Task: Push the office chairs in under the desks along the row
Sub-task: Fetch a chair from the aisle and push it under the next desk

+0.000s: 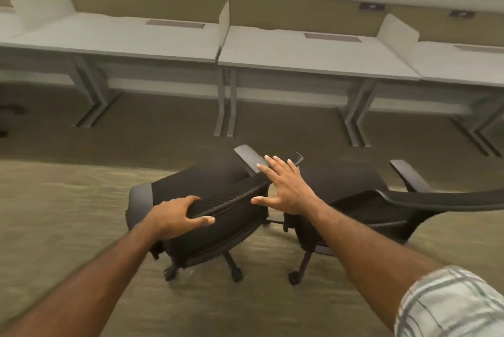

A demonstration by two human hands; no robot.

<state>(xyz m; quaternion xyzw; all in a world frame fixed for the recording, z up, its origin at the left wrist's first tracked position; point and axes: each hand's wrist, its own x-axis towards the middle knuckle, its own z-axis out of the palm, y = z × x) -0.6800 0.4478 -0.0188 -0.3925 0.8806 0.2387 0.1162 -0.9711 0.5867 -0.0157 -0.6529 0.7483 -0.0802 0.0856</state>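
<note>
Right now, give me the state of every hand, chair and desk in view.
left chair: out on the floor, not under a desk.
right chair: out beside it, untouched.
left hand: grips the left chair's backrest top.
right hand: open, fingers spread over that backrest; contact unclear.
desks: in a row, no chair under the two ahead.

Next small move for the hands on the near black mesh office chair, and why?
Likely close the open right hand on the black mesh office chair backrest edge, beside the gripping left hand, then roll it forward: the chair stands on the floor short of the pale grey desks, not tucked under.
</note>
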